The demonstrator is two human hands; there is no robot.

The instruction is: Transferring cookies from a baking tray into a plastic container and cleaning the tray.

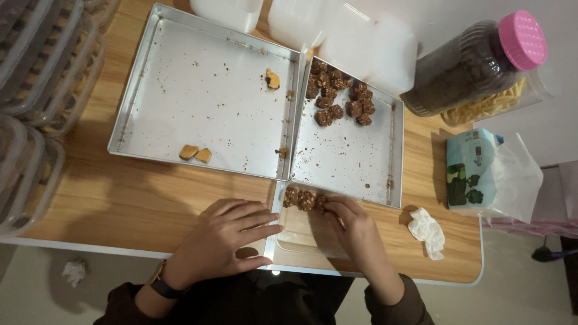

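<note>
A small clear plastic box (301,232) sits at the table's near edge with a row of brown chocolate cookies (303,198) along its far side. My left hand (226,241) rests flat beside the box's left wall, fingers apart, touching it. Over the box's right end, my right hand (355,232) pinches a brown cookie (322,203) with its fingertips. Just beyond, the right metal baking tray (394,150) holds a cluster of brown cookies (338,96) at its far end. The larger left tray (180,84) carries three pale orange cookies (195,153) and crumbs.
Stacked clear containers (36,90) line the left edge. White plastic tubs (313,24) stand at the back. A dark jar with a pink lid (475,60) lies at the right, above a tissue pack (475,171). A crumpled tissue (427,232) lies near my right hand.
</note>
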